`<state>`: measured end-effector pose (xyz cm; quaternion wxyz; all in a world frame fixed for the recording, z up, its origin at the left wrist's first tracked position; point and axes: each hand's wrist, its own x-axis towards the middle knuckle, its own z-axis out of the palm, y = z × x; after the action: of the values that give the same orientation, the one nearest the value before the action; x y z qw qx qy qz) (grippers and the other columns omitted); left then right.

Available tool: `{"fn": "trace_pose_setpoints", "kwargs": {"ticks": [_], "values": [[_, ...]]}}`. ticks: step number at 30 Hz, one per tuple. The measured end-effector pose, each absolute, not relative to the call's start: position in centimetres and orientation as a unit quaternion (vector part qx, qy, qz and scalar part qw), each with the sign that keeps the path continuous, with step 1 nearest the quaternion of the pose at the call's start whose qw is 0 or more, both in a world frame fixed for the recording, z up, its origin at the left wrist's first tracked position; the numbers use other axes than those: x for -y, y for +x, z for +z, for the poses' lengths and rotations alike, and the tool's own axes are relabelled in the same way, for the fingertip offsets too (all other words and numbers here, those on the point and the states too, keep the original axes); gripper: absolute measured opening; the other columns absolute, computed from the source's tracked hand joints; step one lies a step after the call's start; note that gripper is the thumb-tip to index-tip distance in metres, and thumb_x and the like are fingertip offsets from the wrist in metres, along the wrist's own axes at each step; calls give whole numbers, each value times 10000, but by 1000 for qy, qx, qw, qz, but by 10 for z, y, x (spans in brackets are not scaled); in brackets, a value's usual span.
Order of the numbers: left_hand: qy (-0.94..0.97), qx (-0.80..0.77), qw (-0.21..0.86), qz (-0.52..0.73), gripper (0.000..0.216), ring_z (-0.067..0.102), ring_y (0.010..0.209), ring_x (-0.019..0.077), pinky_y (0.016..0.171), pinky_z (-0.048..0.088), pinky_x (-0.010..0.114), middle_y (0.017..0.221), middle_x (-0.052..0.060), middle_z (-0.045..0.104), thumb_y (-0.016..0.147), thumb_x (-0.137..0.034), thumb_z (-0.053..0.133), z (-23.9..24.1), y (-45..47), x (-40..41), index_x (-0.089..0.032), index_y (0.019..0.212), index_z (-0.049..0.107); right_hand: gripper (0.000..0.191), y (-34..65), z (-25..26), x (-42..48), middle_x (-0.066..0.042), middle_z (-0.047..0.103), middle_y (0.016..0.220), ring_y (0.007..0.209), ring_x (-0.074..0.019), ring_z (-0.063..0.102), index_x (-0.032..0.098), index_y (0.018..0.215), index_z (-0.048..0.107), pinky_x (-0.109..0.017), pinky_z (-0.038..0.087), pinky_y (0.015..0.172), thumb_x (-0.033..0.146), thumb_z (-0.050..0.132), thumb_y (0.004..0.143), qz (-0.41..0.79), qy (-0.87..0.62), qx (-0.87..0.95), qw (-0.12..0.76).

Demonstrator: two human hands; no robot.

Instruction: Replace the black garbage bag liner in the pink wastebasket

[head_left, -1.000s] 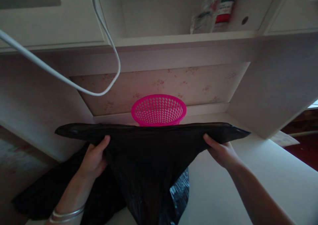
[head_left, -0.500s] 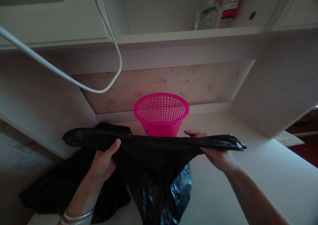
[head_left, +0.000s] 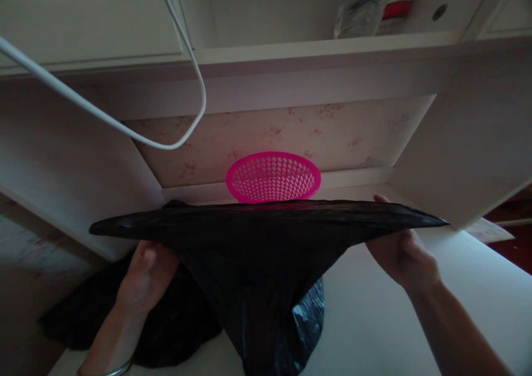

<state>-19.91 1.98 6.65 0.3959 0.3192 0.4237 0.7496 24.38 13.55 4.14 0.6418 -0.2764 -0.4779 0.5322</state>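
Can't tell how tightly the left hand (head_left: 145, 279) and right hand (head_left: 409, 262) are closed, fingers mostly hidden, but they're propping up a black bag (head_left: 264, 248), top edge stretched wide. Bag's mid-scene, near side, with a pink basket (head_left: 273, 186) just beyond it.

A black plastic bag (head_left: 266, 248), spread between the left hand (head_left: 144, 279) and the right hand (head_left: 404, 259), bars the middle, hiding the lower part of a pink basket (head_left: 273, 182) beyond. A black heap (head_left: 177, 326) obstructs the near left; a white cable (head_left: 166, 147) loops across at left. White tabletop (head_left: 357, 315) between bag and right forearm (head_left: 451, 320) leaves passing room, near right.
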Motion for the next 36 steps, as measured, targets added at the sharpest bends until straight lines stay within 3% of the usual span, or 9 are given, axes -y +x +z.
{"fn": "trace_pose_setpoints", "kwargs": {"ticks": [3,8,13,16,20,24,26,30,36], "values": [[308,-462,396,731,570,655,1285,387,1033,600,502,1029,48,825,469,-476,1027,67,-191,-23,-295,963,805,656,237,33,-137,-45,829,1112,1159,-372,737,338,1200,755,-586,545,1083,573,921,610,552,-292,500,600],[261,-446,373,771,387,644,1309,343,1109,551,505,989,3,830,556,-405,1003,87,-187,-27,-302,857,782,493,237,45,-143,8,838,924,972,-342,787,356,1027,774,-575,596,996,433,959,576,527,-346,460,625],[266,-357,325,835,237,615,1346,253,1123,535,384,1105,-54,821,801,-511,828,99,-196,-20,-334,954,791,235,259,67,-141,61,831,946,1039,-245,763,389,962,786,-437,579,1043,457,844,745,490,-289,406,715],[243,-386,370,809,316,665,1263,255,1000,606,369,1053,-70,826,822,-643,760,82,-205,-13,-378,990,799,473,266,59,-139,61,811,1173,1135,-237,738,405,1194,756,-408,592,1016,545,809,746,509,-278,431,692],[318,-371,429,759,900,620,1316,352,983,609,473,1342,-7,752,580,-884,772,49,-216,-8,-395,1332,700,790,266,35,-140,-28,676,1462,1383,-334,603,417,1398,650,-488,520,1118,609,877,666,550,-282,538,574],[437,-367,440,693,822,520,1441,361,1072,554,458,1529,51,623,689,-626,892,40,-218,-12,-373,1428,634,866,263,28,-145,-63,618,1529,1442,-360,539,397,1441,620,-508,488,1152,582,924,652,572,-277,581,509],[469,-379,428,673,702,562,1408,340,1077,551,418,1495,71,649,737,-471,910,45,-213,-16,-342,1387,676,805,259,33,-148,-74,629,1518,1373,-359,606,383,1425,639,-510,515,1121,531,924,687,579,-278,599,477],[492,-382,389,678,491,695,1222,306,994,596,381,1315,91,751,753,-354,911,60,-191,-24,-292,1221,778,667,239,50,-152,-103,705,1411,1266,-345,679,327,1353,709,-512,541,1083,413,924,727,566,-262,665,411],[480,-381,364,701,159,726,1048,239,972,567,346,1053,48,792,808,-357,871,67,-145,-23,-232,860,787,182,198,51,-143,-86,770,1200,1188,-288,681,259,890,792,-471,517,1057,418,850,824,574,-194,666,436]]}}
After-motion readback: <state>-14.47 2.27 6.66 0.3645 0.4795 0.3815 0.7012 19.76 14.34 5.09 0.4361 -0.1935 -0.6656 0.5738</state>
